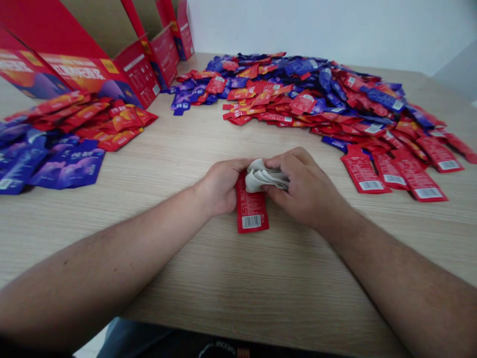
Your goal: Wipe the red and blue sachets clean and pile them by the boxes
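A red sachet [252,211] with a white barcode label lies at the middle of the table, its lower end towards me. My left hand [222,186] is closed on the sachet's left edge, fingertips partly hidden. In my right hand [301,184] is a folded whitish cloth [261,178], pinched between thumb and fingers. The cloth lies against the upper part of the sachet and covers it there.
A wide heap of red and purple sachets [283,94] spreads across the back and right. At the left lies a smaller pile of red sachets [108,122] and purple sachets [70,164]. Open red cartons [137,74] stand behind it, near the white wall [316,27].
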Action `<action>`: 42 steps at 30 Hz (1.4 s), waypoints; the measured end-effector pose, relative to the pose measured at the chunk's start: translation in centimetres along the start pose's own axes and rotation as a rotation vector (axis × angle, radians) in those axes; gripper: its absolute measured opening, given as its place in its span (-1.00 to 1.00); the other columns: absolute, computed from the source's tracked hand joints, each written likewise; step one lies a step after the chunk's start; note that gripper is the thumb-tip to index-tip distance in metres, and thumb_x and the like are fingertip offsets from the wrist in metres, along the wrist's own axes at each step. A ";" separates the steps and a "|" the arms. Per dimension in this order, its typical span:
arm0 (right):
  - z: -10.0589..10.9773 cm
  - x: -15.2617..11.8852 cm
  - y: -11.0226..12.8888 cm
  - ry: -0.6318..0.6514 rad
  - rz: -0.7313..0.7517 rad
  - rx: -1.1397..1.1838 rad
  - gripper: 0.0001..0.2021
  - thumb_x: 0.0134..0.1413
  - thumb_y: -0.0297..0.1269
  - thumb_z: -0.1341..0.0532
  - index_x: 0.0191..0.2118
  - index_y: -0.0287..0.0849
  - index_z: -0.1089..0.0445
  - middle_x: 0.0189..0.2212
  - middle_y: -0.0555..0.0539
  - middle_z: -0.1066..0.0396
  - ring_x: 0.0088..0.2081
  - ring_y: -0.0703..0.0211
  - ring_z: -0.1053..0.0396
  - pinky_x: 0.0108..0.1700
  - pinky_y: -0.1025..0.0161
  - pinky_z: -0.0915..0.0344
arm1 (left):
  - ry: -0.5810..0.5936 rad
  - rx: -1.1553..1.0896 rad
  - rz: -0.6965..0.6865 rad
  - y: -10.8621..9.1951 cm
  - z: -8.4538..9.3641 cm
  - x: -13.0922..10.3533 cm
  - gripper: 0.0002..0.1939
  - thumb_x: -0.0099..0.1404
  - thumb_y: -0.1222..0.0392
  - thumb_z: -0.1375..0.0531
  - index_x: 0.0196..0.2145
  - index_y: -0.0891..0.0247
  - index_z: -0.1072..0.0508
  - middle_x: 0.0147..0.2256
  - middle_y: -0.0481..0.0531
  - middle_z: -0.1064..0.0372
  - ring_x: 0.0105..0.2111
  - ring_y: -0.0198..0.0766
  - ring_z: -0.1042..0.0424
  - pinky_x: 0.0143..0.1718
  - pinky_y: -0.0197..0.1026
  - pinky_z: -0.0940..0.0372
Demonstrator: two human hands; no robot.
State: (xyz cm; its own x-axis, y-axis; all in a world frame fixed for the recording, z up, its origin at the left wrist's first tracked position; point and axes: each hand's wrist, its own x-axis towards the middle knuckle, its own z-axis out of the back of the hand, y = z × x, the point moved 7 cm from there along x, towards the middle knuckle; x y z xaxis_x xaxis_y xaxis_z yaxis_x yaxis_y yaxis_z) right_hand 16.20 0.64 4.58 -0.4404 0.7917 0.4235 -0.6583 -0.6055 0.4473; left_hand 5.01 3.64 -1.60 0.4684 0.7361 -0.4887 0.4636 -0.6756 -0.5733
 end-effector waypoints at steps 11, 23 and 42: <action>-0.5 -0.1 0.3 0.056 0.019 0.033 -0.64 0.10 -0.38 -0.34 0.04 -0.06 -0.42 -0.01 -0.20 -0.46 0.02 -0.13 -0.39 0.06 -0.06 -0.40 | 0.023 0.014 0.024 0.1 0.0 0.0 -0.65 0.41 0.34 -0.04 -0.05 0.44 -0.61 -0.38 0.18 -0.61 -0.34 -0.09 -0.61 -0.14 -0.07 -0.50; -0.7 -0.2 -0.2 0.019 -0.044 0.015 -0.65 0.13 -0.34 -0.33 0.04 -0.11 -0.41 -0.01 -0.21 -0.46 0.02 -0.16 -0.39 0.07 -0.10 -0.37 | 0.005 -0.018 -0.024 -0.3 0.5 0.3 -0.68 0.45 0.31 -0.02 -0.14 0.39 -0.58 -0.33 0.17 -0.61 -0.33 -0.15 -0.59 -0.24 -0.17 -0.44; -0.7 0.1 -0.7 -0.110 -0.115 -0.035 -0.67 0.16 -0.32 -0.32 0.05 -0.14 -0.39 -0.02 -0.23 -0.46 0.03 -0.16 -0.38 0.08 -0.10 -0.38 | -0.082 -0.175 -0.028 0.8 -0.9 -0.5 -0.55 0.57 0.03 0.02 -0.11 0.36 -0.57 -0.26 0.20 -0.62 -0.18 -0.02 -0.63 0.02 0.03 -0.47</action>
State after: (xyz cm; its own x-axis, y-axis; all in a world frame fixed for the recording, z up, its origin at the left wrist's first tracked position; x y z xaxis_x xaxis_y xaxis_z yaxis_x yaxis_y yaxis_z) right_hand 16.21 1.15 3.79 -0.2924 0.8408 0.4555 -0.7223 -0.5063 0.4711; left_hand 5.83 2.73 -1.19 0.3943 0.7508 -0.5299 0.6026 -0.6466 -0.4678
